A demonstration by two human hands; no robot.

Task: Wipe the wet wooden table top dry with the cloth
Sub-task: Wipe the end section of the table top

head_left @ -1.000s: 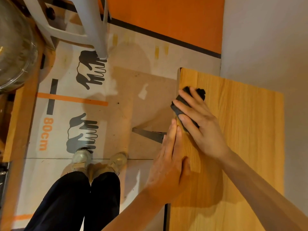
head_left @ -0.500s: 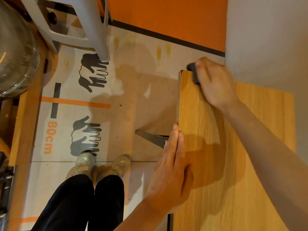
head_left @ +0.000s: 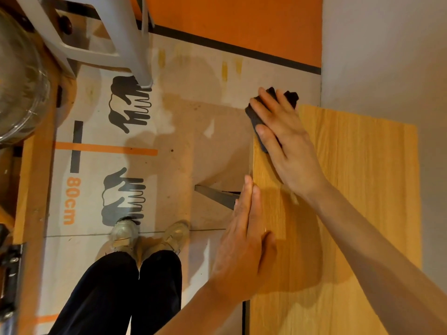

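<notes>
Mid-wipe: right hand (head_left: 287, 139) flat, pressing cloth (head_left: 256, 119) at table top (head_left: 358, 189) far corner, left hand (head_left: 244, 240) flat, steadying near edge; remaining wetness impossible to judge.

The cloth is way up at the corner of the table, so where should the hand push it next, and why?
Probably pull it back along the wood toward the body. The right hand presses the dark cloth at the far left corner of the table top, partly hanging past the edge. The left hand rests flat on the near edge, and the wide stretch of wood on the right looks unwiped.
</notes>
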